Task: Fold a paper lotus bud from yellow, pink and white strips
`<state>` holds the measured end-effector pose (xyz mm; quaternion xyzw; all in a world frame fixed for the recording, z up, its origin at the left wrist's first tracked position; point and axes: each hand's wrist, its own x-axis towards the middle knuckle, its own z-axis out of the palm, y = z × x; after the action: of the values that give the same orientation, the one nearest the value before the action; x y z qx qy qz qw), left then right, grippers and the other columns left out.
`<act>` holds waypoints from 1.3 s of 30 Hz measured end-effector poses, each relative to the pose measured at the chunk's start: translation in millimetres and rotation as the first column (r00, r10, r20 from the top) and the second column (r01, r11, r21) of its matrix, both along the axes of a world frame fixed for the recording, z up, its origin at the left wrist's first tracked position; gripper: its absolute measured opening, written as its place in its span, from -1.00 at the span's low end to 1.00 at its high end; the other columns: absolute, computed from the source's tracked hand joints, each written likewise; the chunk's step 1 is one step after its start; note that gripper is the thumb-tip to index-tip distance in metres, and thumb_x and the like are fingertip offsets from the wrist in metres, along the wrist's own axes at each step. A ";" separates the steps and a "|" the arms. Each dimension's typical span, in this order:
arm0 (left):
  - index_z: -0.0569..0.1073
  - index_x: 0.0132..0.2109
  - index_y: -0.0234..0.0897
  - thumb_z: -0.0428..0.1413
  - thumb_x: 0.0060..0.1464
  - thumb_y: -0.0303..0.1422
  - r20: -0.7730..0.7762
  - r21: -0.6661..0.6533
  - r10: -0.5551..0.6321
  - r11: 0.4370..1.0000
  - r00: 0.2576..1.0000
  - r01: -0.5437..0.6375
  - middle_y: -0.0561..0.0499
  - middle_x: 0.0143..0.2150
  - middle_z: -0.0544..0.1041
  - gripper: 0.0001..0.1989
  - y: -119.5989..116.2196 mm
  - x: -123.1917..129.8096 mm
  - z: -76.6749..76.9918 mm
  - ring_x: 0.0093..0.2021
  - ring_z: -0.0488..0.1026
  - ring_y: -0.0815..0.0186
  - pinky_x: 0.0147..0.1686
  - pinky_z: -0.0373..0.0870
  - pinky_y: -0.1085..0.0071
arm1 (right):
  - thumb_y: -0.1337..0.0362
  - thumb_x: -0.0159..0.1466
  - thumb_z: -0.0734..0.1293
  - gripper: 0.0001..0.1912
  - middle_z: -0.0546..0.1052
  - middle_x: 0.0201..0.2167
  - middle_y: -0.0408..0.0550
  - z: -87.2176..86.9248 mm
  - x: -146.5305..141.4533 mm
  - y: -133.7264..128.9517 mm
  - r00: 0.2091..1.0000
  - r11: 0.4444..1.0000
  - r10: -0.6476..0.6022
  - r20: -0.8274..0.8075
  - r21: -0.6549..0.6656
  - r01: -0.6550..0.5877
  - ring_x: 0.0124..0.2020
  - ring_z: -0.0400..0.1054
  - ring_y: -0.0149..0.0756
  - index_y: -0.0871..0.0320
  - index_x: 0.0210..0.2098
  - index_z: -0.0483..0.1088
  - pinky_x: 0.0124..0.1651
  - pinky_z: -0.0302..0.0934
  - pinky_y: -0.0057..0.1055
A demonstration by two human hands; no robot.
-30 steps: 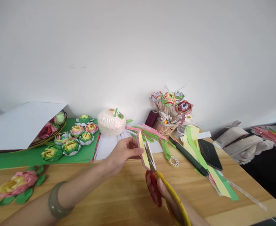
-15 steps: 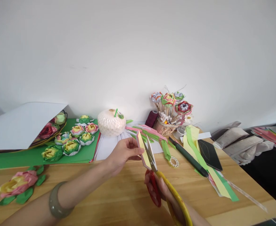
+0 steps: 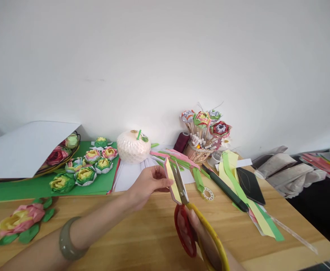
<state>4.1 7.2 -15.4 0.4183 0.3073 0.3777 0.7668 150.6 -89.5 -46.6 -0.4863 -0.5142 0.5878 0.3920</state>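
My left hand [image 3: 150,184] pinches a narrow folded paper piece [image 3: 173,182], yellow inside with a pink and white edge, and holds it upright above the wooden table [image 3: 120,233]. A pair of scissors [image 3: 182,188] with one red and one yellow handle is in my right hand [image 3: 200,229]. Its blades are slightly parted and point up and away, close along the right edge of the paper. Part of my right hand is hidden behind the handles.
Folded paper flowers [image 3: 85,176] sit on green sheets at left, a pink flower [image 3: 21,220] nearer. Behind are a white textured ornament [image 3: 133,146] and a flower basket [image 3: 197,153]. A dark green cutter [image 3: 227,190], paper strips and a black pad [image 3: 251,184] lie right.
The red handle has swung down and away from the paper, and the fingers of my right hand have shifted with it. My left hand has barely moved, still holding the paper.
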 end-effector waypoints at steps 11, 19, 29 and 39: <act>0.41 -0.17 -0.29 0.23 -0.15 -0.40 0.183 -0.075 -0.099 0.991 0.978 0.115 0.01 -0.34 0.46 -0.68 6.0 -4.9 1.8 -0.36 0.39 0.41 -0.36 0.35 0.46 | 0.01 0.05 0.23 -0.60 0.49 -0.42 0.03 6.3 91.2 20.8 0.215 0.891 -0.378 0.901 0.291 0.349 -0.43 0.38 -0.15 0.19 -0.29 0.37 -0.44 0.17 -0.36; 0.45 -0.20 -0.28 0.18 -0.08 -0.43 0.241 -0.134 -0.134 0.976 0.961 0.170 0.05 -0.36 0.40 -0.78 8.7 -7.1 -0.3 -0.38 0.37 0.45 -0.41 0.32 0.53 | 0.08 0.13 0.20 -0.66 0.49 -0.28 0.20 0.3 109.1 17.1 -0.151 0.915 -0.382 0.912 0.396 0.078 -0.21 0.37 0.11 0.21 -0.30 0.42 -0.26 0.20 -0.13; 0.45 -0.16 -0.29 0.17 -0.07 -0.36 0.225 0.017 -0.146 0.989 0.963 0.146 -0.03 -0.27 0.45 -0.73 8.8 -4.5 -4.6 -0.25 0.38 0.35 -0.23 0.30 0.45 | 0.20 0.13 0.28 -0.81 0.46 -0.35 -0.09 53.9 -6.0 50.3 0.925 0.914 -0.170 0.341 0.406 0.018 -0.35 0.38 -0.33 0.12 -0.28 0.25 -0.34 0.29 -0.42; 0.44 -0.10 -0.29 0.18 -0.13 -0.31 -0.157 0.302 -0.026 0.950 0.987 0.073 -0.09 -0.14 0.46 -0.63 28.6 -21.5 13.0 -0.21 0.40 0.26 -0.37 0.37 0.45 | 0.26 0.07 0.36 -0.81 0.46 -0.48 -0.13 46.8 -17.0 83.1 0.920 0.909 -0.179 0.349 0.417 0.019 -0.44 0.36 -0.34 0.15 -0.36 0.27 -0.37 0.27 -0.41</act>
<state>-17.4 35.9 -2.4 0.5673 0.2915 0.3689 0.6761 133.6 -6.4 0.2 -0.5244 -0.6650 0.3420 0.4073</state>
